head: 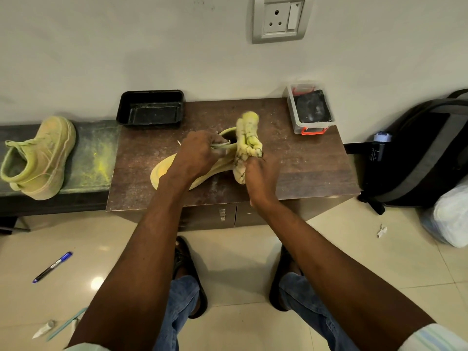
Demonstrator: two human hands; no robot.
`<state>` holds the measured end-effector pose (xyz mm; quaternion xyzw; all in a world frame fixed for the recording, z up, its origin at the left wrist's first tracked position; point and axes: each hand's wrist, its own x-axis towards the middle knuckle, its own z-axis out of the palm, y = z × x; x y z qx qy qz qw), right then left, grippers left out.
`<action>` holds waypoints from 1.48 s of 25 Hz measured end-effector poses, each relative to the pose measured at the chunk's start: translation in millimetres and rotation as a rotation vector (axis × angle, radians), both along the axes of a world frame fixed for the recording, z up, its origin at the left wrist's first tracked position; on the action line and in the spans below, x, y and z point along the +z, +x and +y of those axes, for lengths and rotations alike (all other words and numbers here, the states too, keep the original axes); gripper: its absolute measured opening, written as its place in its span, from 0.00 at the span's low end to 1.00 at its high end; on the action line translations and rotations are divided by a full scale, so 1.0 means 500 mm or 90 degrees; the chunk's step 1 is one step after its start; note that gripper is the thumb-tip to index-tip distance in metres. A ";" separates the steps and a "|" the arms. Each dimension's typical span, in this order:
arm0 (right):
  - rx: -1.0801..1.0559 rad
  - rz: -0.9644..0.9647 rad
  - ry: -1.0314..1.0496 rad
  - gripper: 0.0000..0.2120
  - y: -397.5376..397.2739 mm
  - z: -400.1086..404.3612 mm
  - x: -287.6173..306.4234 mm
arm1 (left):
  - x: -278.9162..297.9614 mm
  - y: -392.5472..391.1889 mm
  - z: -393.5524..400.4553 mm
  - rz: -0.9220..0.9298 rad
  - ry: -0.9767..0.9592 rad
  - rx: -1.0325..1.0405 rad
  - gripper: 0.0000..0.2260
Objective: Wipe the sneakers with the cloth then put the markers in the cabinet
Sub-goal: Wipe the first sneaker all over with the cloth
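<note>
Now, near me: blue marker (52, 267) lies on floor, waits. I keep left hand (195, 155) clamped on sneaker (174, 168) collar, pinning it to table (304, 173). Right hand (260, 178) clenches bunched cloth (247, 145) at heel. I'd wipe firmly, refolding to fresh patch. Far left: second sneaker (38, 158) on bench, untouched, still dusty.

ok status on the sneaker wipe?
Left hand grips sneaker on cabinet. Right hand grips cloth. Blue marker on floor. Nothing blocking.
</note>
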<state>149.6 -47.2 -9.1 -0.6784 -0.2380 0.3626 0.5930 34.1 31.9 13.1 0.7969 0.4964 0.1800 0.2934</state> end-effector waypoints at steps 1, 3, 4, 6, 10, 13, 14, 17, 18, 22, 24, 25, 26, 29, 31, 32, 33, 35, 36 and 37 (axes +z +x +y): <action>-0.020 0.008 -0.012 0.15 -0.004 0.001 -0.002 | 0.002 0.001 0.000 0.002 0.000 0.003 0.13; -0.012 -0.011 -0.008 0.15 -0.011 0.002 -0.001 | 0.002 0.001 0.002 0.010 -0.004 -0.004 0.13; 0.003 -0.021 -0.001 0.17 -0.011 0.004 -0.006 | 0.000 0.001 0.004 0.016 -0.003 -0.010 0.13; -0.024 0.026 -0.030 0.17 -0.006 0.006 -0.011 | 0.000 -0.002 0.005 0.020 -0.006 -0.007 0.13; -0.009 -0.026 0.021 0.15 -0.011 0.002 -0.001 | 0.004 0.002 0.003 0.019 -0.007 -0.006 0.13; -0.044 -0.002 0.002 0.18 -0.006 0.007 -0.013 | 0.009 0.002 -0.001 0.026 -0.009 0.001 0.13; -0.060 0.016 -0.003 0.17 0.000 0.008 -0.016 | 0.010 0.002 0.000 0.026 -0.014 0.004 0.14; 0.006 -0.028 0.019 0.18 0.005 0.008 -0.012 | 0.004 0.003 0.005 0.029 -0.013 0.005 0.15; -0.008 -0.022 -0.005 0.18 0.011 0.010 -0.017 | 0.003 0.002 0.007 0.012 -0.028 0.009 0.15; -0.078 0.048 -0.068 0.15 0.078 0.009 -0.034 | 0.006 -0.002 0.011 -0.017 -0.107 -0.111 0.17; -0.059 -0.027 -0.034 0.16 0.113 0.008 -0.021 | 0.010 0.006 0.006 -0.016 -0.163 -0.207 0.17; -0.044 -0.060 -0.005 0.18 0.122 0.004 -0.011 | 0.011 0.010 0.004 -0.015 -0.189 -0.239 0.17; -0.027 -0.083 0.020 0.18 0.128 0.001 -0.004 | 0.011 0.013 0.003 -0.013 -0.206 -0.263 0.17; 0.034 -0.112 0.021 0.16 0.139 -0.001 -0.006 | 0.013 0.008 0.001 -0.006 -0.235 -0.298 0.18; 0.115 -0.164 -0.027 0.15 0.137 0.000 -0.002 | 0.017 0.001 -0.005 -0.023 -0.282 -0.275 0.18; 0.162 -0.209 -0.066 0.14 0.136 0.002 -0.001 | 0.017 -0.001 -0.009 -0.027 -0.294 -0.268 0.18; 0.209 -0.249 -0.109 0.11 0.135 0.002 -0.001 | 0.016 -0.004 -0.012 -0.028 -0.291 -0.264 0.20; 0.261 -0.284 -0.184 0.08 0.134 0.000 -0.009 | 0.020 -0.013 -0.012 -0.015 -0.274 -0.258 0.29; 0.265 -0.277 -0.190 0.07 0.134 0.000 -0.015 | 0.026 -0.019 -0.011 -0.012 -0.265 -0.231 0.33; 0.248 -0.258 -0.180 0.08 0.136 0.002 -0.019 | 0.034 -0.022 -0.012 -0.019 -0.257 -0.174 0.34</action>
